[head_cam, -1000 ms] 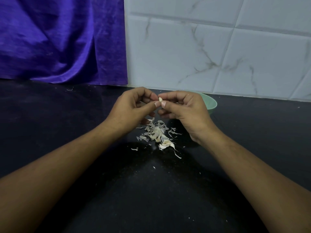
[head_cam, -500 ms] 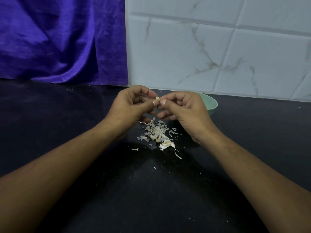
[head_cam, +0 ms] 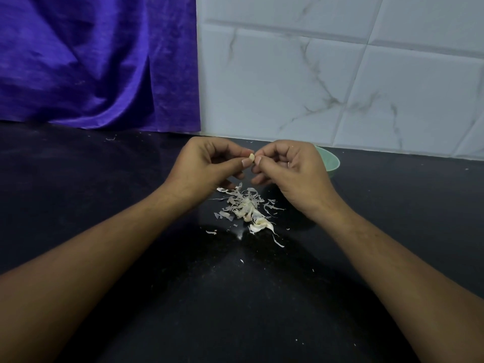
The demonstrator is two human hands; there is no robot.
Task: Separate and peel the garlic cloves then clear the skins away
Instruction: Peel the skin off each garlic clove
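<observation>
A small pale garlic clove (head_cam: 251,156) is held in the air between my two hands, above the black counter. My left hand (head_cam: 207,166) pinches it with thumb and fingers from the left. My right hand (head_cam: 290,170) pinches at it from the right, thumb tip against the clove. Most of the clove is hidden by my fingertips. Below the hands lies a pile of garlic skins (head_cam: 245,205) with a larger whitish piece (head_cam: 260,226) at its near end. A green bowl (head_cam: 330,161) stands behind my right hand, mostly hidden.
The black counter (head_cam: 104,205) carries scattered skin flecks around the pile. A purple cloth (head_cam: 91,61) hangs at the back left and a white marble-tiled wall (head_cam: 340,79) closes the back right.
Both hands have stayed above the skin pile, shifting only slightly. Less of the clove shows between the fingertips than a second ago.
</observation>
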